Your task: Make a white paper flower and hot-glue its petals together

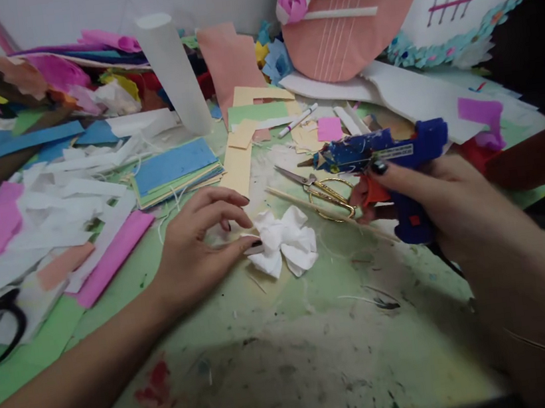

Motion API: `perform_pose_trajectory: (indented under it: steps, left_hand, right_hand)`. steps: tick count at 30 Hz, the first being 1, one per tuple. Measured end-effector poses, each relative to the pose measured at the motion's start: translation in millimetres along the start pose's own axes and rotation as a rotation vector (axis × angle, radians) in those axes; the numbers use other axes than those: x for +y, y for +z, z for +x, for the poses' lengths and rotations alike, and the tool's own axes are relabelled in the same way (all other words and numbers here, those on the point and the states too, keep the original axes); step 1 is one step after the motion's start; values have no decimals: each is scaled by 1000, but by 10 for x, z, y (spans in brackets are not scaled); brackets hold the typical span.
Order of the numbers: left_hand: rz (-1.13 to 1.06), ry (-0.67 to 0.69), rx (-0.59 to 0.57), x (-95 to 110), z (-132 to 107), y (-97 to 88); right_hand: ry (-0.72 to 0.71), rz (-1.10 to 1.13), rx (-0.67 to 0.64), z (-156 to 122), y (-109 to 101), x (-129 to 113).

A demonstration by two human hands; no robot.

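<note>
A white paper flower (281, 241) with several petals lies on the green, stained tabletop (282, 356). My left hand (201, 237) is at the flower's left side, thumb and curled fingers closed on the edge of a petal. In my right hand (446, 208) is a blue hot glue gun (380, 149), its nozzle pointing left and raised above the table, with a finger at the orange trigger. Gold-handled scissors (321, 191) lie just behind the flower, with a thin wooden stick (303, 205) across them.
White and pink paper strips (75, 196) cover the left, with black-handled scissors (0, 327) in front. A stack of coloured paper (175, 170) lies behind my left hand. Behind stand a white paper roll (175, 76) and a pink guitar-like paper cutout (354, 26). A pen (298, 120) lies nearby.
</note>
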State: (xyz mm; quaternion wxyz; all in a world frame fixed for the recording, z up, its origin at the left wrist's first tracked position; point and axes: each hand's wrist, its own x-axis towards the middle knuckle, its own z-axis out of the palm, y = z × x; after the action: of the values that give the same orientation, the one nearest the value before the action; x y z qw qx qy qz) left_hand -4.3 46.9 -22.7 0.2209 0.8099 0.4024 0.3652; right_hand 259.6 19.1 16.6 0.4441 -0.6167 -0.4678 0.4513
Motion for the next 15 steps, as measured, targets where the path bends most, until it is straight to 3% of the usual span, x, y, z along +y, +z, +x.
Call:
perform_pose_trajectory:
  steps: [7, 15]
  left_hand:
    - [241, -43, -66, 240, -61, -47]
    - [686, -107, -135, 468, -131, 140]
  right_hand:
    - [107, 142, -218, -33, 121, 113]
    - [104, 263, -311, -67, 214, 150]
